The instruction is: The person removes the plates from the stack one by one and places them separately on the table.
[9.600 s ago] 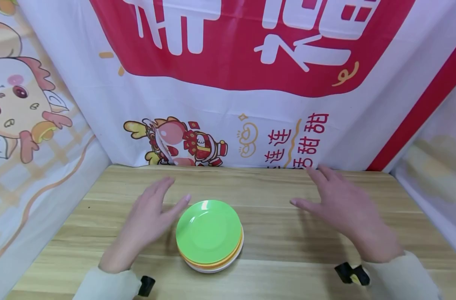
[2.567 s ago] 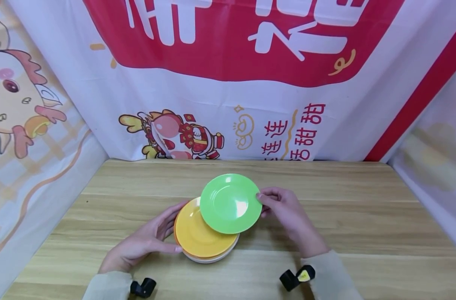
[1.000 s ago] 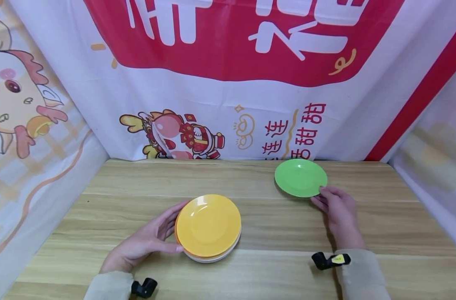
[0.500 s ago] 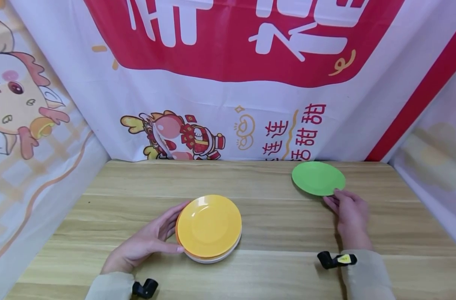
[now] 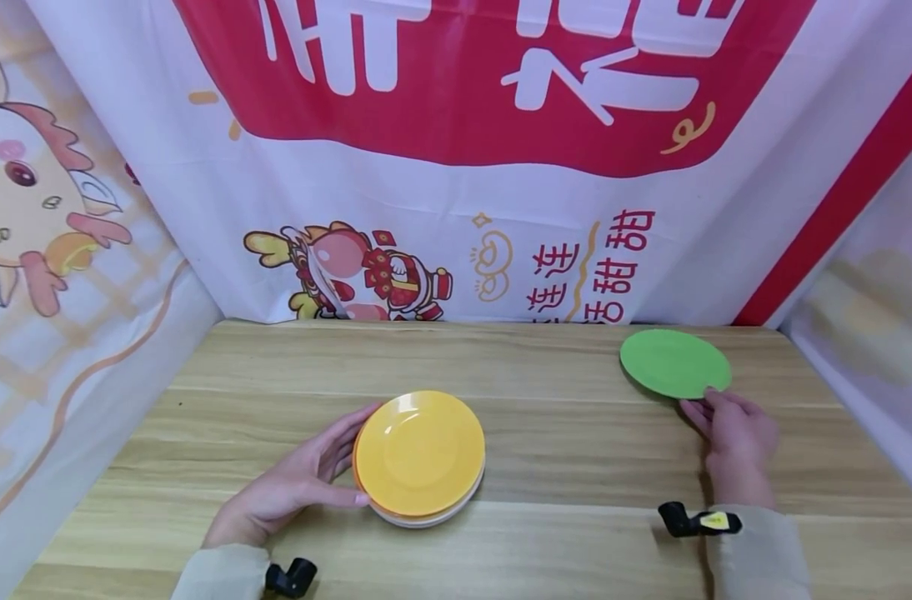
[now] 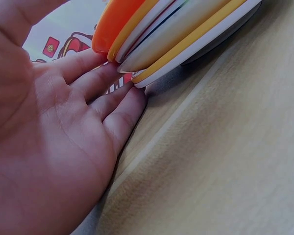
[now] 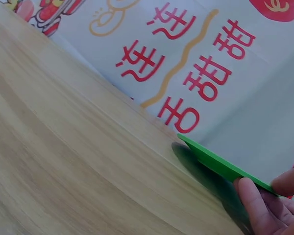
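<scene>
Nearest, two pale sleeves (image 5: 759,550) reach over a wood-grain counter (image 5: 546,467). The left hand (image 5: 306,483) touches the left side of a plate stack (image 6: 186,39), topped by a yellow plate (image 5: 418,454); its fingers are apart and fairly straight, resting against the rims. Farther off, to the right, the right hand (image 5: 737,429) pinches the near rim of a green plate (image 5: 673,364), which sits toward the counter's back edge, well apart from the stack. Behind hangs a printed cloth (image 5: 441,192).

Held by one edge only, the green plate could dip or slip if the pinch loosens; a push from the left hand could skew the stack.

The left wrist view shows the stack's layered orange, yellow and white rims, mostly hidden from above. The right wrist view shows the green plate tilted above its dark shadow (image 7: 210,178).
</scene>
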### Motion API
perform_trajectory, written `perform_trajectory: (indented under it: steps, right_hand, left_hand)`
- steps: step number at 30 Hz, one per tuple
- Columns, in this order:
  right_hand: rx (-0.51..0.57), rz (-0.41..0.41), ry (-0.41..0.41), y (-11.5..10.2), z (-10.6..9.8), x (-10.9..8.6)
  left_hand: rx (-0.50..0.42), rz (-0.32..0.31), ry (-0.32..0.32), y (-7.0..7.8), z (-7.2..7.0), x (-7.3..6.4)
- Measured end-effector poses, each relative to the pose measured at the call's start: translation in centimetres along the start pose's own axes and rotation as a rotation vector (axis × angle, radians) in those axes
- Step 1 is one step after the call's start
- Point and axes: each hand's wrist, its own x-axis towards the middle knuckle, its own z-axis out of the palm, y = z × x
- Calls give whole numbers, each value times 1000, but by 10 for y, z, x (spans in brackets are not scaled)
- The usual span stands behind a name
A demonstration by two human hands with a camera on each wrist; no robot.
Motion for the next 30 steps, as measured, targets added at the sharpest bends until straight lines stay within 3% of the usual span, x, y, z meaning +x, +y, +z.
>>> perform_trajectory:
  steps: [13, 20, 27, 30]
  right_hand:
    - [26, -9, 71, -15, -41, 13]
    - [-20, -27, 105, -18, -51, 17]
    - [66, -19, 115, -22, -57, 21]
    - [35, -13, 121, -23, -59, 22]
  left_hand:
    - [9, 45, -16, -5, -3, -1]
    - [4, 31, -8, -4, -1, -2]
    - [0, 41, -16, -2, -1, -2]
    - [3, 48, -18, -2, -1, -1]
